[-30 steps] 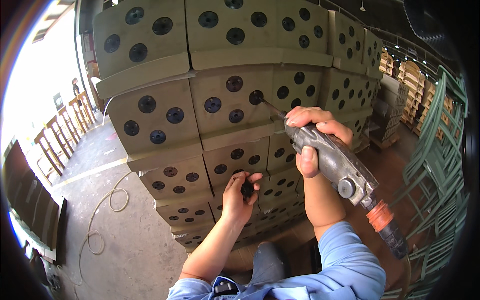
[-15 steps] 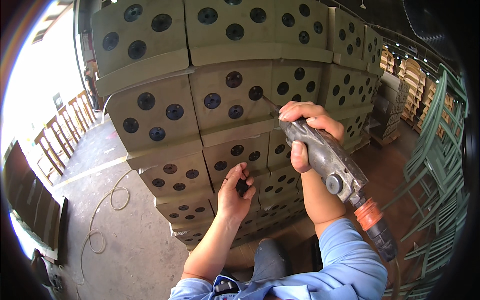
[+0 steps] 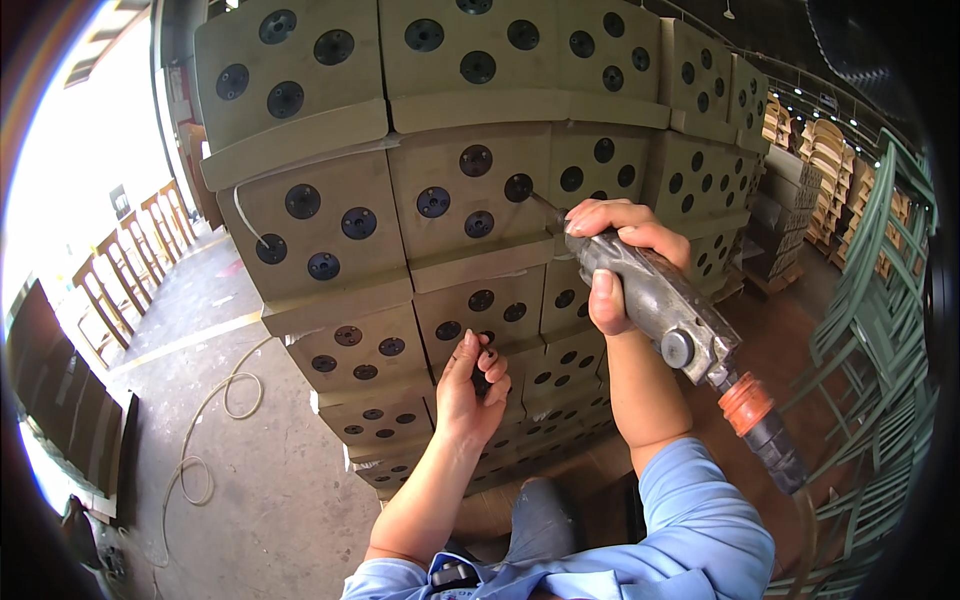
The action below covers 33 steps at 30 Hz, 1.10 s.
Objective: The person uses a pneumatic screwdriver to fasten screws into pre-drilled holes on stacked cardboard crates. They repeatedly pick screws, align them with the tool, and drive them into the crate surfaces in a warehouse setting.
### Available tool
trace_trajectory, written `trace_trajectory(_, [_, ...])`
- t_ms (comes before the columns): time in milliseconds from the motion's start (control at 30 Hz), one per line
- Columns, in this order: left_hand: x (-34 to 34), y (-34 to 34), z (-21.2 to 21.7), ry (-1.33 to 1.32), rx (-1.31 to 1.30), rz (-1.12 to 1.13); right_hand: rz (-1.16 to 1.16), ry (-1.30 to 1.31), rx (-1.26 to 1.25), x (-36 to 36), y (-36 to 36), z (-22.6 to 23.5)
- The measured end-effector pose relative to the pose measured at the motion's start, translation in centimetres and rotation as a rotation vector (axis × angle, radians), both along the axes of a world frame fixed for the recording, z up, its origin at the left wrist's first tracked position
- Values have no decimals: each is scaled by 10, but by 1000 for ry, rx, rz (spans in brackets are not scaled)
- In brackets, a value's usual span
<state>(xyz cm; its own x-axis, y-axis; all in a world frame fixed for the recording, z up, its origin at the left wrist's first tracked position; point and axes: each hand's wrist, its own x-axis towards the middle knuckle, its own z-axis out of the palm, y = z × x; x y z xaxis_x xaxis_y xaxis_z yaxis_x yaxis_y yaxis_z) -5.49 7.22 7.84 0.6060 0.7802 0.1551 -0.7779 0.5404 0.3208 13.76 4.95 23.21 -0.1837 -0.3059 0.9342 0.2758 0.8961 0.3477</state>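
Observation:
In front of me rises a stack of olive-brown box-shaped pieces (image 3: 430, 270), their faces dotted with round black discs that have small holes. My right hand (image 3: 630, 245) is closed around a worn, dark grey power screwdriver (image 3: 655, 300) with an orange coupling (image 3: 746, 404) at its rear end. The thin bit of the screwdriver touches a black disc (image 3: 518, 188) on the second row from the top. Lower down, my left hand (image 3: 472, 385) is closed near the third-row discs, fingertips pinched together. Something dark shows inside its curled fingers, too hidden to name.
A pale hose (image 3: 185, 440) lies coiled on the grey floor at left, by a row of brown wooden chair-like frames (image 3: 130, 255). Green metal frames (image 3: 870, 260) are piled at right. Curved wooden pieces (image 3: 825, 170) stand stacked behind them.
The view has shifted slightly, so the stack sits a little further right. The bit stays at the same disc. My left fingers have drawn closer together, hiding more of the dark thing.

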Motion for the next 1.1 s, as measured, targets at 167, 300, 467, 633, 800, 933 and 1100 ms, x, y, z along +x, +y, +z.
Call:
trace_trajectory(167, [-1, -4, 3, 53, -21, 42, 2, 13, -23, -2, -3, 1])
trace_trajectory(300, [-3, -5, 4, 71, -43, 55, -46, -3, -18, 5, 0, 1])
trace_trajectory(467, [-3, -6, 8, 60, -36, 77, -77, 42, -55, 3, -5, 0])
trace_trajectory(633, [-9, -8, 33, 84, 41, 179, 98, 142, -76, -16, -43, -28])
trace_trajectory(800, [5, -14, 60, 101, 101, 195, 267, 218, -248, -44, -121, -50])
trace_trajectory(933, [14, -32, 73, 81, 122, 169, 303, 121, -136, -36, -125, -47])
trace_trajectory(1100, [21, -48, 76, 112, 108, 174, 299, 70, -166, -29, -136, -51])
